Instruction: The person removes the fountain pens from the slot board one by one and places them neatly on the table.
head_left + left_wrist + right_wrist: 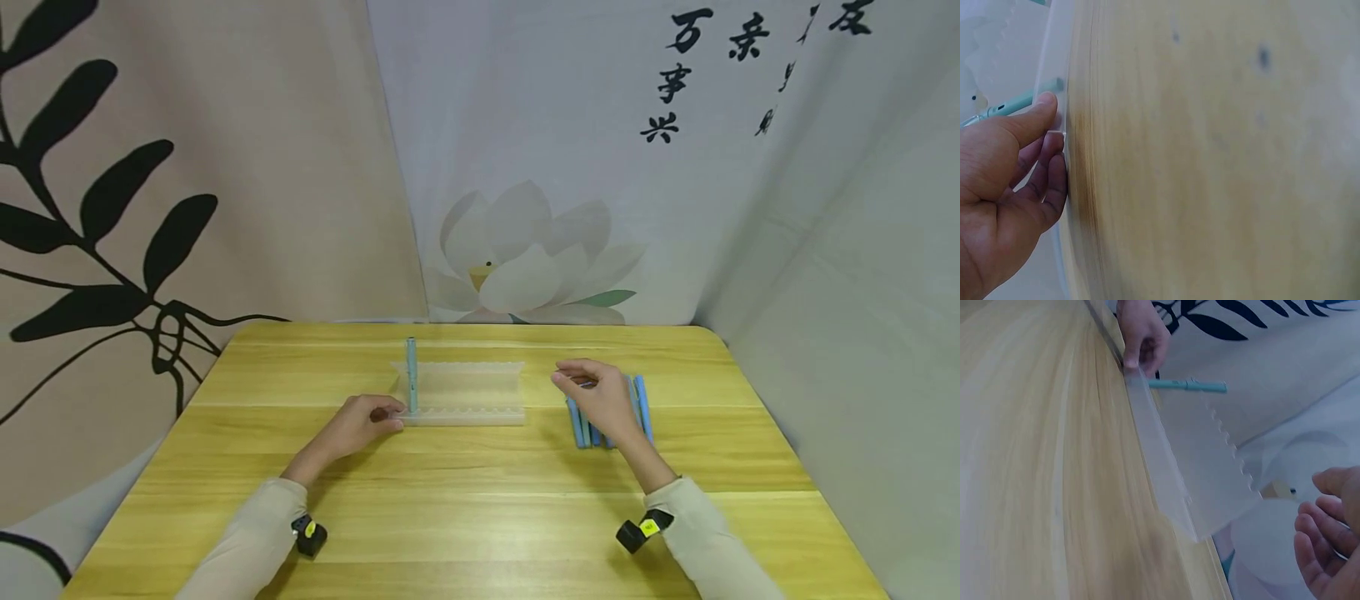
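A translucent pen rack [468, 418] with scalloped edges stands on the table. One teal pen [412, 375] leans in its leftmost part, seen lengthwise in the right wrist view [1191, 385]. My left hand [365, 423] pinches the rack's front left corner between thumb and fingers; in the left wrist view the thumb lies right by the pen's lower end. My right hand [603, 404] hovers right of the rack with relaxed fingers, nothing between them. Beneath it lie several blue and teal pens [577, 425], partly hidden by the hand.
The wooden table [480, 517] reaches back to a curtain [300, 167] with a leaf print and a lotus print. Another pale curtain [862, 275] hangs along the right side. Each wrist carries a small black camera.
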`<act>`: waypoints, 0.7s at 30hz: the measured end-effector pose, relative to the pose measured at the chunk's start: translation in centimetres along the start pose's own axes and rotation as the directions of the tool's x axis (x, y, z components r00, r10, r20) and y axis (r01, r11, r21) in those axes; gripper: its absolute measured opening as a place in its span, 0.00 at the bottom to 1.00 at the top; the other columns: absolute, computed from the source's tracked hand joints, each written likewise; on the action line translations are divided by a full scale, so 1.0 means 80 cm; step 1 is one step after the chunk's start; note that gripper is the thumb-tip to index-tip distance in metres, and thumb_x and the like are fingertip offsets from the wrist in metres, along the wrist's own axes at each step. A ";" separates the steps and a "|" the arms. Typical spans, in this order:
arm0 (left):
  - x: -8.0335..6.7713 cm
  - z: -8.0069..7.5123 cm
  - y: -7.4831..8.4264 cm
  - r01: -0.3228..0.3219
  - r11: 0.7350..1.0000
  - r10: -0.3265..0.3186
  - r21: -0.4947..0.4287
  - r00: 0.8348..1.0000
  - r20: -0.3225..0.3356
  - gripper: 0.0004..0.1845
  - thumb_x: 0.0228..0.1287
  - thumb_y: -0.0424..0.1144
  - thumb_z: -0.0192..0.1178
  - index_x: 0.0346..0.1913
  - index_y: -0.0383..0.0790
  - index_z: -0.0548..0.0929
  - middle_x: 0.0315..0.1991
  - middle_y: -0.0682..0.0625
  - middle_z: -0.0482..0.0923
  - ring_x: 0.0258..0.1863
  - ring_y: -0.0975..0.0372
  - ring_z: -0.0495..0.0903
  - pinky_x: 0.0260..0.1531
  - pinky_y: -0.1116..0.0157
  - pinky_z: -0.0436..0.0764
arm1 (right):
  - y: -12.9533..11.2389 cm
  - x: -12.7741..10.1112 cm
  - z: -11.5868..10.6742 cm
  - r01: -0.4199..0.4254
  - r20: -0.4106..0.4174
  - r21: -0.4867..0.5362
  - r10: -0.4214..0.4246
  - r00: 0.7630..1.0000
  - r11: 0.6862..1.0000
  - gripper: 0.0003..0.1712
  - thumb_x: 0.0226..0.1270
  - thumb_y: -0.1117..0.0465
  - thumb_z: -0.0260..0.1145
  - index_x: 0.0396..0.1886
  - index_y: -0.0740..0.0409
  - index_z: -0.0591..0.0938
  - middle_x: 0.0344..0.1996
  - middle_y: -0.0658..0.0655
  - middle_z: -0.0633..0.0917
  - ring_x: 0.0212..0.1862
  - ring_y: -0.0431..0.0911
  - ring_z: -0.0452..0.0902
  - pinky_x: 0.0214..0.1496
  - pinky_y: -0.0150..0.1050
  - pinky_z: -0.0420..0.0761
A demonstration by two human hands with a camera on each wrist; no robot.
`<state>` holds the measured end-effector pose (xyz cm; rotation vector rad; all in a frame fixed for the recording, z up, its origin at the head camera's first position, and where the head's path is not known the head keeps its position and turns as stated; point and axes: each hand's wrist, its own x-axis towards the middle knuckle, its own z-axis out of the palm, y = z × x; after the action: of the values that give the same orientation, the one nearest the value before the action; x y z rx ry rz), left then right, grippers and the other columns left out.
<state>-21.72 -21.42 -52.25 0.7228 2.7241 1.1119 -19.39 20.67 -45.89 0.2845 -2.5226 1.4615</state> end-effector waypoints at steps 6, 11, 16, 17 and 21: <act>0.000 0.000 0.002 -0.010 1.000 0.010 0.003 1.000 -0.006 0.13 0.71 0.38 0.66 0.54 0.38 0.87 0.46 0.50 0.87 0.43 0.62 0.83 0.47 0.59 0.83 | -0.010 0.004 0.030 0.038 0.042 0.049 -0.040 0.998 0.998 0.18 0.69 0.49 0.72 0.52 0.53 0.89 0.44 0.53 0.90 0.44 0.47 0.85 0.47 0.39 0.85; 0.000 0.000 0.003 -0.010 1.000 0.010 0.007 1.000 -0.005 0.13 0.71 0.38 0.66 0.54 0.38 0.87 0.47 0.49 0.87 0.43 0.62 0.83 0.47 0.59 0.82 | -0.018 0.006 0.058 0.040 0.089 0.075 -0.046 0.995 0.996 0.16 0.68 0.49 0.73 0.51 0.50 0.89 0.43 0.50 0.90 0.43 0.45 0.86 0.46 0.40 0.85; 0.000 0.000 0.002 -0.003 1.000 0.003 0.000 1.000 0.000 0.12 0.71 0.38 0.66 0.53 0.38 0.87 0.46 0.50 0.87 0.42 0.62 0.82 0.47 0.59 0.82 | -0.028 0.009 0.087 0.025 0.131 0.104 -0.038 0.991 0.994 0.13 0.68 0.51 0.73 0.50 0.48 0.89 0.41 0.49 0.91 0.42 0.44 0.86 0.44 0.40 0.85; 0.000 0.000 0.002 -0.001 1.000 0.001 -0.001 1.000 -0.001 0.12 0.71 0.38 0.66 0.53 0.38 0.87 0.46 0.50 0.87 0.42 0.62 0.82 0.47 0.59 0.82 | -0.029 0.010 0.093 0.022 0.140 0.106 -0.037 0.990 0.994 0.13 0.68 0.51 0.73 0.50 0.47 0.89 0.41 0.48 0.91 0.42 0.44 0.86 0.44 0.40 0.85; 0.000 -0.001 0.001 -0.001 1.000 0.001 0.001 1.000 -0.001 0.12 0.70 0.38 0.66 0.53 0.39 0.87 0.46 0.50 0.87 0.42 0.63 0.82 0.46 0.59 0.83 | -0.033 0.014 0.117 0.030 0.167 0.097 -0.046 0.985 0.995 0.13 0.68 0.51 0.73 0.50 0.46 0.89 0.41 0.46 0.91 0.42 0.43 0.85 0.44 0.39 0.85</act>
<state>-21.69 -21.40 -52.16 0.7242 2.7255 1.1118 -20.59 11.20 -47.92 0.4903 -2.5646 1.6073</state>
